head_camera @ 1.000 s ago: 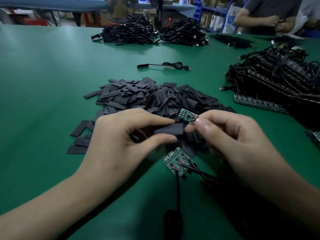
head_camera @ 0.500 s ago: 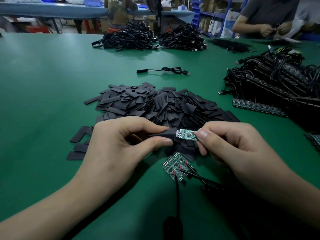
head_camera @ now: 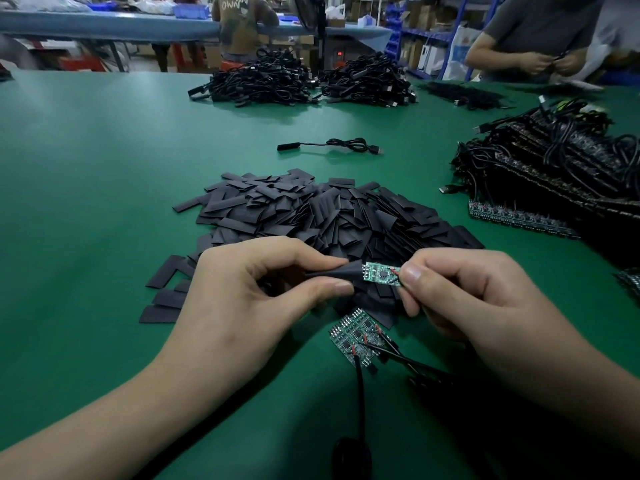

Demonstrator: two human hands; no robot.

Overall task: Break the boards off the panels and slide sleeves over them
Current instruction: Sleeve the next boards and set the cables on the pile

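Observation:
My left hand (head_camera: 256, 292) pinches a black sleeve (head_camera: 341, 273) between thumb and forefinger, its mouth facing right. My right hand (head_camera: 464, 292) pinches the right end of a small green board (head_camera: 380, 273), whose left end sits at the sleeve's mouth. Most of the board is still bare. Below the hands a short green panel (head_camera: 356, 336) of a few joined boards lies on the table, with black cables running off it toward me. A big heap of flat black sleeves (head_camera: 311, 213) lies just beyond my hands.
The green table (head_camera: 104, 168) carries a stack of cabled panels (head_camera: 554, 174) at right, one finished cable (head_camera: 329, 145) past the heap, and cable piles (head_camera: 304, 81) at the far edge. A person (head_camera: 540, 39) works at the far right corner.
The board has come round from above the sleeve to line up end-on with its mouth. Both hands have risen slightly, and the sleeve now points at the board.

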